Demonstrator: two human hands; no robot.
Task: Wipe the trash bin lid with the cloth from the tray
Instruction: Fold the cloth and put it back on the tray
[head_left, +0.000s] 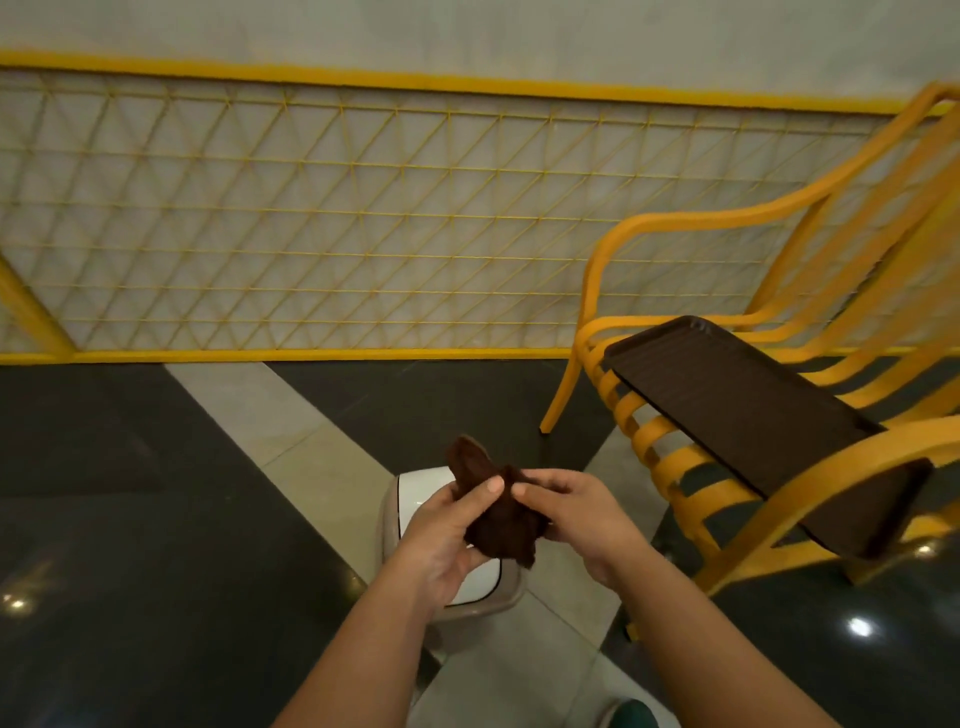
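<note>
Nearest, forearms: both bare, reaching forward from the bottom edge and converging at the middle of the view.
Left hand: palm turned inward, fingers curled under the dark brown fuzzy cloth, thumb pressed on top; it grips the cloth's left side.
Right hand: thumb and fingertips pinch the cloth's right edge, wrist bent slightly inward.
Cloth: crumpled, soft and napped, one pointed flap standing up above the left thumb, a corner hanging down between the hands; it is held in the air over the bin.
Trash bin lid: glossy white, rounded rectangle with a thin dark seam, set in a beige plastic rim; largely hidden behind the hands and cloth.
Shoe: dark green toe at the bottom edge.
Floor: polished dark tiles crossed by pale bands, with light glints.
Tray: dark brown, rectangular, ribbed surface, raised rim, lying tilted on the seat of the yellow slatted armchair to the right.
Fence: yellow frame with thin wire lattice, before a pale wall.
Writing: none legible.
</note>
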